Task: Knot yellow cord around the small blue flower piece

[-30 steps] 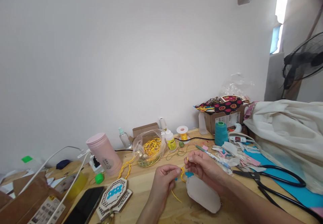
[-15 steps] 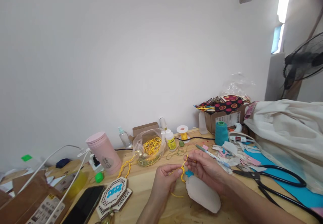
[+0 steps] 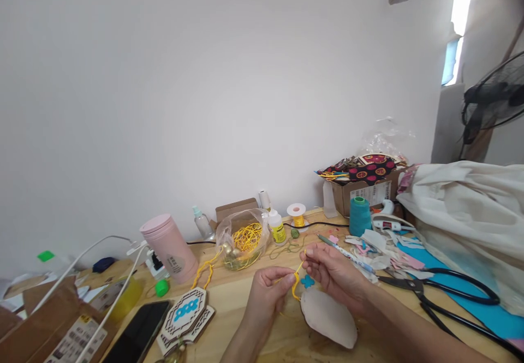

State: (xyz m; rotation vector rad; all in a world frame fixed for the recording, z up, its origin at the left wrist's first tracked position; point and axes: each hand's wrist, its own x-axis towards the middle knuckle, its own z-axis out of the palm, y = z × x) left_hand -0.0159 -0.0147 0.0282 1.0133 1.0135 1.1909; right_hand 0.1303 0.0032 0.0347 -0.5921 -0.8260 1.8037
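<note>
Between my two hands a yellow cord is stretched, with a knotted or looped part by my left fingertips. My left hand pinches the cord between thumb and forefinger. A short way to the right, my right hand pinches its upper end. The cord runs down to a pale oval fabric piece, which hangs or rests below my right hand; I cannot tell which. A small blue flower-shaped piece shows just above the oval, between the hands.
Black-handled scissors lie right, near fabric scraps and a teal thread cone. Behind my hands stand a bag of yellow cord, a glue bottle and a spool. Left are a pink tumbler, wooden ornament and phone.
The yellow cord is pulled straighter between my fingertips, and its loose tail beneath my left hand shows less. The oval piece has tilted slightly. Both hands keep their pinch.
</note>
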